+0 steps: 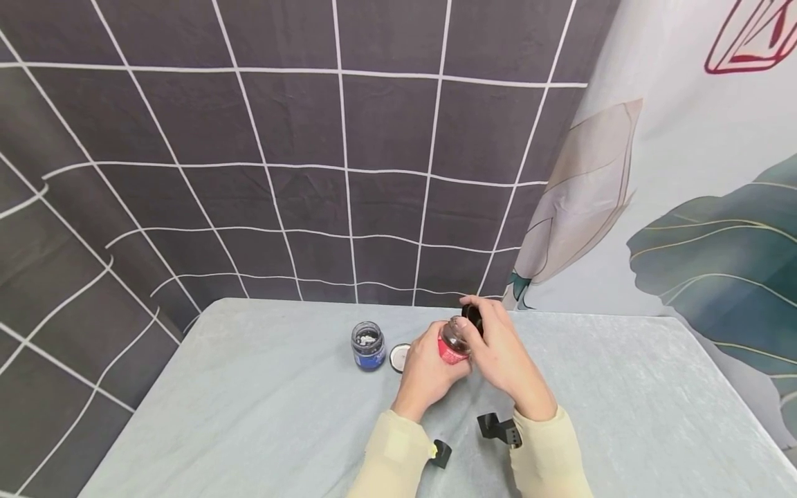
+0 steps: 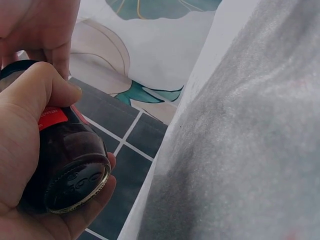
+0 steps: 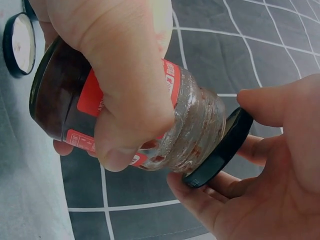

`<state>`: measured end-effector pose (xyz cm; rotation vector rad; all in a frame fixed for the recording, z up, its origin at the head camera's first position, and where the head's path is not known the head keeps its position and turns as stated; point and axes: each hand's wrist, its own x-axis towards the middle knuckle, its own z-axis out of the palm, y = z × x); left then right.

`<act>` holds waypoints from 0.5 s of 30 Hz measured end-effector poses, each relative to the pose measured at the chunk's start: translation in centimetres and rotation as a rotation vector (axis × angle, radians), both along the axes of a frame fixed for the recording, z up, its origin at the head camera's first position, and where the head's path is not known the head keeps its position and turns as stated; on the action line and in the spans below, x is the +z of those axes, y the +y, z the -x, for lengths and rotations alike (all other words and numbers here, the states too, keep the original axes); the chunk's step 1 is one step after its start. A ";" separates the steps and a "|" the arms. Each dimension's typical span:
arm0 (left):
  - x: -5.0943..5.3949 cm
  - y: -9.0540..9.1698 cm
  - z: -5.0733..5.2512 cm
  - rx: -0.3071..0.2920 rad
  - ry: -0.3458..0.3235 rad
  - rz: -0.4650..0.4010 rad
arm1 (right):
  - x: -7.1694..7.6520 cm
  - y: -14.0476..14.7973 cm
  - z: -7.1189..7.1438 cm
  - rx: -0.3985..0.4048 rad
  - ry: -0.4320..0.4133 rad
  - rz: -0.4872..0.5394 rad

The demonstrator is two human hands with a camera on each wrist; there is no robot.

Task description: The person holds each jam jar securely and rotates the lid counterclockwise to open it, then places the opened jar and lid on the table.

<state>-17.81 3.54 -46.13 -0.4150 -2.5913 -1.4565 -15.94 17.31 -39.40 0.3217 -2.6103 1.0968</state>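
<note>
My left hand [image 1: 428, 377] grips a glass jar [image 1: 453, 348] with a red label, its fingers and thumb wrapped round the body. In the right wrist view the jar lies tilted, dark contents towards its base and bare glass threads at its mouth. My right hand [image 1: 509, 360] pinches a black lid [image 3: 220, 150] by its rim between thumb and fingers. The lid stands at a slant against the jar's mouth, a gap showing along one side. Left of my hands, an uncovered jar [image 1: 369, 348] with a blue label stands upright, something white inside.
Beside the blue-labelled jar, a second lid [image 1: 399, 357] lies with its white inside up, partly behind my left hand. A pale grey cloth covers the table [image 1: 261, 401]. Behind it hangs a dark curtain [image 1: 299, 200] with white grid lines, and a leaf-patterned one [image 1: 660, 159] to the right.
</note>
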 end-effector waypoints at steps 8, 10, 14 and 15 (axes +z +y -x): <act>0.0 0.1 0.1 0.006 0.008 0.005 | 0.0 0.1 0.0 0.002 0.029 -0.006; -0.1 0.1 0.1 0.004 0.011 0.003 | 0.0 0.2 0.0 0.005 0.041 -0.004; -0.1 0.0 0.0 0.005 0.012 0.001 | 0.0 0.2 0.0 0.007 0.056 -0.008; -0.1 0.0 0.0 0.005 0.011 0.000 | 0.0 0.2 0.0 0.006 0.057 -0.009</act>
